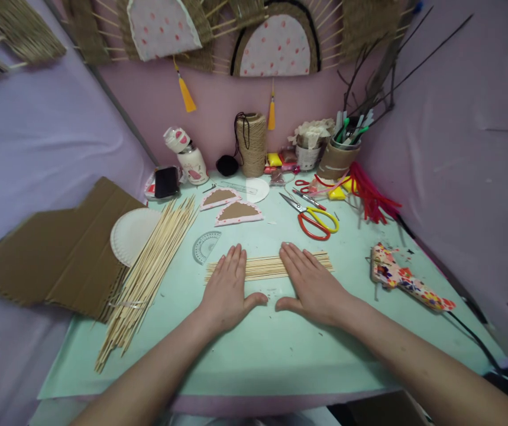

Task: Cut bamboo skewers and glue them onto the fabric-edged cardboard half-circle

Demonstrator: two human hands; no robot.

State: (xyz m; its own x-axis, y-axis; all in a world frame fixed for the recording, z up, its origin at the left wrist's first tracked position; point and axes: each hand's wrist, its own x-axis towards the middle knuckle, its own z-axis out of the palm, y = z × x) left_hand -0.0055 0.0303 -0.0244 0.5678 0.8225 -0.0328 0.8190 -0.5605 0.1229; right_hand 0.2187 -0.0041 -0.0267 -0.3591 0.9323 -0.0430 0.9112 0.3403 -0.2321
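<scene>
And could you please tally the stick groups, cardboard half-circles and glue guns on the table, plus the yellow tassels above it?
Stick groups: 2 (one under the left hand and right hand, one bundled)
Cardboard half-circles: 2
Glue guns: 1
Yellow tassels: 2
Total: 7

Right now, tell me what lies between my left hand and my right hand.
In the head view, the middle of the row of thin sticks lies between your left hand and right hand, on the green tabletop.
</scene>
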